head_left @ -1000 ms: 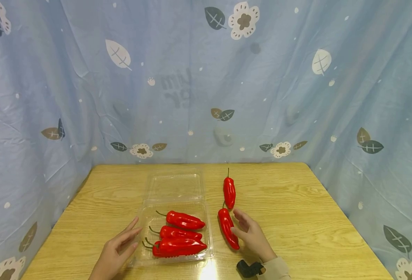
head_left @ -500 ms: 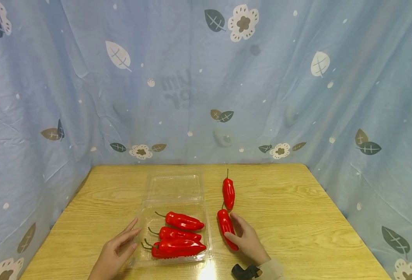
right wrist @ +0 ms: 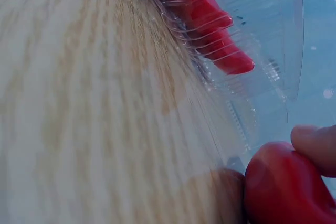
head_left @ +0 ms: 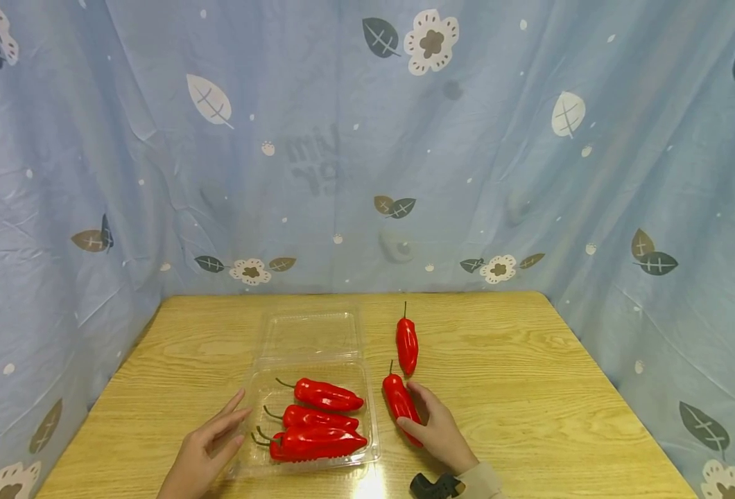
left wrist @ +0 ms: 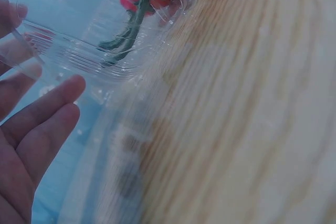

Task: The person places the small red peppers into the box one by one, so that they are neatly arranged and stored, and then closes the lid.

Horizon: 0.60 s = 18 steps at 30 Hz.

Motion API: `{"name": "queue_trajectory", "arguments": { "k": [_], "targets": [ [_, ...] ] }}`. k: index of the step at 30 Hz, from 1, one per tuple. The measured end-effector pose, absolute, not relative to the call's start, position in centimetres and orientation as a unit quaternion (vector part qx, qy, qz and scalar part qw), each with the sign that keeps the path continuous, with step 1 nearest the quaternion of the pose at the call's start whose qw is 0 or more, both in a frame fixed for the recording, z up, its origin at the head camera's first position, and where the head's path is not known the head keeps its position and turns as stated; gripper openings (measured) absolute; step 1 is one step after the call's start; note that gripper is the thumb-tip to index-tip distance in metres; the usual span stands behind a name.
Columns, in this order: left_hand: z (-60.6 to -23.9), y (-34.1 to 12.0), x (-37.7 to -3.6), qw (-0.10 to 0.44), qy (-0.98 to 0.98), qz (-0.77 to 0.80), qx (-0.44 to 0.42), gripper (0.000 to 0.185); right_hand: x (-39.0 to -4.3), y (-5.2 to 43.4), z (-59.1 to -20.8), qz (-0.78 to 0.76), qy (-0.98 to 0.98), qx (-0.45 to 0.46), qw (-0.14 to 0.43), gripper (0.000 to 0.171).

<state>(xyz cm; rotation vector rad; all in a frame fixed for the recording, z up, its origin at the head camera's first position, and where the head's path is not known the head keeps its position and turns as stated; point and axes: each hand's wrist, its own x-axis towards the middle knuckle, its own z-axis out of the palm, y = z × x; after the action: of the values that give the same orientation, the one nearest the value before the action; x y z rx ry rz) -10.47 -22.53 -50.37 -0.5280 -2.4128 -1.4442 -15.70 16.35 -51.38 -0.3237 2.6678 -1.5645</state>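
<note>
Gripping a glossy red pepper [head_left: 401, 406], apparently plastic, right hand [head_left: 440, 431].

Glossy red peppers [head_left: 321, 419], clear plastic box [head_left: 310, 398], light wood-grain table [head_left: 517, 388], blue leaf-and-flower curtain [head_left: 342, 138]

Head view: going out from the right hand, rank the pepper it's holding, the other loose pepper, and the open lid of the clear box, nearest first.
1. Held pepper: gripped in the right hand, just right of the box.
2. Loose pepper: on the table beyond the hand, toward the curtain.
3. Open lid: farther left, behind the box's tray.
</note>
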Motion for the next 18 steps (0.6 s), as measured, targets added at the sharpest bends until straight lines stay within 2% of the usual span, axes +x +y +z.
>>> {"name": "queue_trajectory", "arguments": {
  "k": [18],
  "targets": [
    [-50.27, -22.51, -10.42, 0.129, -0.836, -0.505, -0.175, 0.032, -15.54, 16.39, -51.47, -0.459, 0.88, -0.125, 0.0, 0.052]
  ]
}}
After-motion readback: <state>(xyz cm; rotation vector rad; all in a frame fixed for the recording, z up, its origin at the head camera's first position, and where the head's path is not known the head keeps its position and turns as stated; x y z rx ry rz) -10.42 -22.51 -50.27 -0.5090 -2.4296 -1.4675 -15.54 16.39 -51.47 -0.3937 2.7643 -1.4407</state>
